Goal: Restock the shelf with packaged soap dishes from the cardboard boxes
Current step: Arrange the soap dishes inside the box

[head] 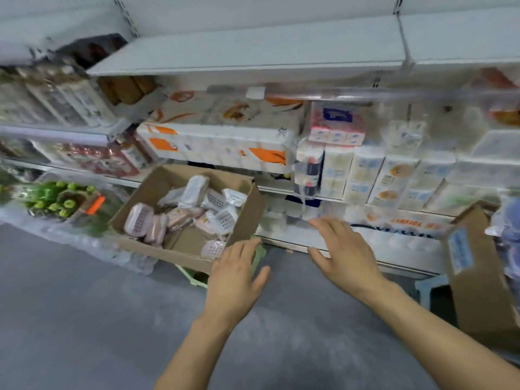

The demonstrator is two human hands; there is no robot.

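Both hands are empty and reach forward over the grey floor [84, 319]. The left hand [235, 274] hovers at the near right corner of the open brown cardboard box [157, 181], its fingers [247, 249] spread wide and holding nothing. The right hand [343, 249] extends toward the lowest white metal shelf [284, 237], its fingers likewise splayed and holding nothing. The packaged soap dishes [140, 220], pink and white perforated plastic trays in clear wrap, lie loose in a jumble inside the box, which sits tilted beside the shelving. A second brown cardboard box [478, 277] stands at the right edge; its contents cannot be made out. The frame is motion-blurred, so fine detail is unreliable. Judged risks: the tilted box may slide or tip if the left hand presses on its corner, spilling the packages onto the floor. The slick wrap may slip in a loose grasp. The stacked white tissue packs [365, 175] on the shelf above could be dislodged by a careless reach.
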